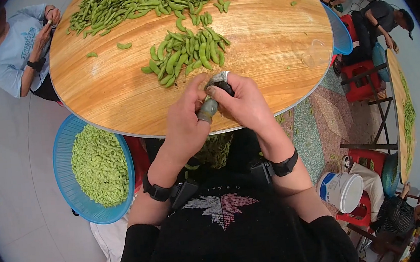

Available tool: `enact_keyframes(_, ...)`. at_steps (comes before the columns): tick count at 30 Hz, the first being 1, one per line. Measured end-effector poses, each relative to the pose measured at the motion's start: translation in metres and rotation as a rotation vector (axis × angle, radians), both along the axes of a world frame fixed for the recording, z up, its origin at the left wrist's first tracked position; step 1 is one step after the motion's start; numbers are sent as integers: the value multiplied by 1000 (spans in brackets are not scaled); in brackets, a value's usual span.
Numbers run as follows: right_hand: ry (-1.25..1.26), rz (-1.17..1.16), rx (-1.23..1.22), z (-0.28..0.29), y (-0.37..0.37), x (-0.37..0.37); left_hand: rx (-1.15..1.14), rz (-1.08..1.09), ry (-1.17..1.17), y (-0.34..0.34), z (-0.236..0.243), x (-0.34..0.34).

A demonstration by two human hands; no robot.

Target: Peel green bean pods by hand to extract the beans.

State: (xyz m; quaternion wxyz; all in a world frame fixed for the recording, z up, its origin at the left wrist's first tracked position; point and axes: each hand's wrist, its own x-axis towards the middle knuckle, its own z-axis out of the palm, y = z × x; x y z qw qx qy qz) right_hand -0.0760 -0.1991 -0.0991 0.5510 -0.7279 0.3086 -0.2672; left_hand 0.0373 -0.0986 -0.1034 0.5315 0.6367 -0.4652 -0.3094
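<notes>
My left hand [183,114] and my right hand [245,101] meet over the near edge of the round wooden table [272,39], fingers closed and thumbs side by side. Between the fingertips a sliver of green shows, an edamame pod that is mostly hidden. A grey-green rubber cover [208,110] sits on my left thumb. On the fingers of my right hand there are a black cover and a whitish knitted one [221,77]. Just beyond my hands lies a small pile of edamame pods [182,55]. Farther back spreads a large heap of pods [147,6].
At my left stands a blue basket [63,168] of shelled green beans [99,164]. A clear plastic cup [316,54] is near the table's right edge. A white bucket [350,192] stands on the floor at right. Other people sit at far left and right.
</notes>
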Motion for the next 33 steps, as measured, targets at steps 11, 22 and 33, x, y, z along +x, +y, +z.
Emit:
enact_keyframes(11,-525,103,1162,3,8,4,-392,-18,-257,-6,-8,17)
enact_keyframes(22,-550,-126,795,0,15,16,-190,-167,894,-13,-10,18)
enact_keyframes(33,504,-197,-642,11,-55,10,-184,-89,1200,5,-7,35)
